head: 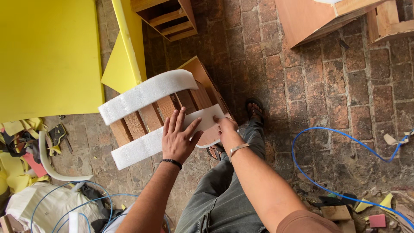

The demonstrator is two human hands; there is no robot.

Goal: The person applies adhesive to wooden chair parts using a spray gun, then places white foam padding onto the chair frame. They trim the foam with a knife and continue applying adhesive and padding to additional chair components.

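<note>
The left hand (177, 139) is laid flat, fingers spread, on the nearer white foam strip (161, 139), which is pressed against the front edge of a slatted wooden frame (172, 108); nothing is gripped, only held down. The right hand (225, 127) is closed on the strip's right end, where it is wrapped around the frame's corner. A second white foam strip (144, 94) is draped along the far edge, its right end curled and apparently unsupported. Slippage is the likeliest trouble — the nearer strip is kept in place by palm pressure alone, so it could creep off the edge or bunch at the corner if either hand is eased. The frame is seen tilted on the brick floor (336, 86) and could tip under uneven pressure. The blue hose (302, 170) beside the feet could be caught by a step.
</note>
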